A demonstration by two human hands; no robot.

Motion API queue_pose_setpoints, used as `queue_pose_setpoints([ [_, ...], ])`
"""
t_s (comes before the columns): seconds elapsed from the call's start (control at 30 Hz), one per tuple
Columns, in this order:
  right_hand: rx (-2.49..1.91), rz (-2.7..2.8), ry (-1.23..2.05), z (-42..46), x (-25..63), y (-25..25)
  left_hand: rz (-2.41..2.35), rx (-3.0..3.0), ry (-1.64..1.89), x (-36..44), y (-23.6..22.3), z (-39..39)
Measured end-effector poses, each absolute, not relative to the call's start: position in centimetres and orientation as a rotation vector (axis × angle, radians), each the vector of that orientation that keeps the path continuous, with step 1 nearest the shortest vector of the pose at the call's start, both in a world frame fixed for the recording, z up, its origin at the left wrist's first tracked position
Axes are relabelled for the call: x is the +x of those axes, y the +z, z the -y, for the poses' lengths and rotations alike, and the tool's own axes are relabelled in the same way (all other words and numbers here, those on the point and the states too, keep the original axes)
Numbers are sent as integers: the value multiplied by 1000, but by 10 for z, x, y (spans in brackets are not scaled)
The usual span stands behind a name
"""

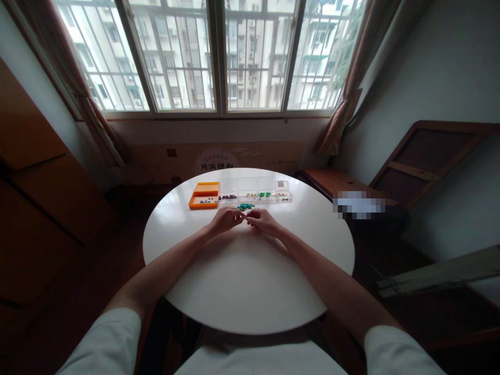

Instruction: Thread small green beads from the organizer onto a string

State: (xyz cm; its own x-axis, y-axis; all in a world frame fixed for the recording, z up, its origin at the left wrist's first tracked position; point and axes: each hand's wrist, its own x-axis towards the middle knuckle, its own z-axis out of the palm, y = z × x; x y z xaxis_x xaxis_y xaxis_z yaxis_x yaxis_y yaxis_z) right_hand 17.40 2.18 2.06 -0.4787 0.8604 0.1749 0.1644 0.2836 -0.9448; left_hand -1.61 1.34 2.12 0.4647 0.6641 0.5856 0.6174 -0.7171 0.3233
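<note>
My left hand (227,220) and my right hand (262,221) meet above the far half of the white round table (242,281). The fingertips of both are pinched together on something small and thin, too tiny to name. Just beyond them lies a small pile of green and blue pieces (246,207). Behind the left hand an orange box (203,196) with its lid raised holds small blue and dark pieces. To its right are clear plastic boxes (250,185) with open lids, holding dark, pale and green pieces.
A barred window (221,57) with curtains fills the far wall. A long printed carton (156,161) stands below it. To the right are a wooden bench (344,182) and a leaning framed panel (422,156); a wooden cabinet (35,208) rises at the left.
</note>
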Motion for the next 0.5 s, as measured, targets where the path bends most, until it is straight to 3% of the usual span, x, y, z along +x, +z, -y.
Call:
queue_pose_setpoints([
  [0.5, -925, 1831, 1222, -21, 174, 21, -1167, 2622, 1082, -15, 22, -12],
])
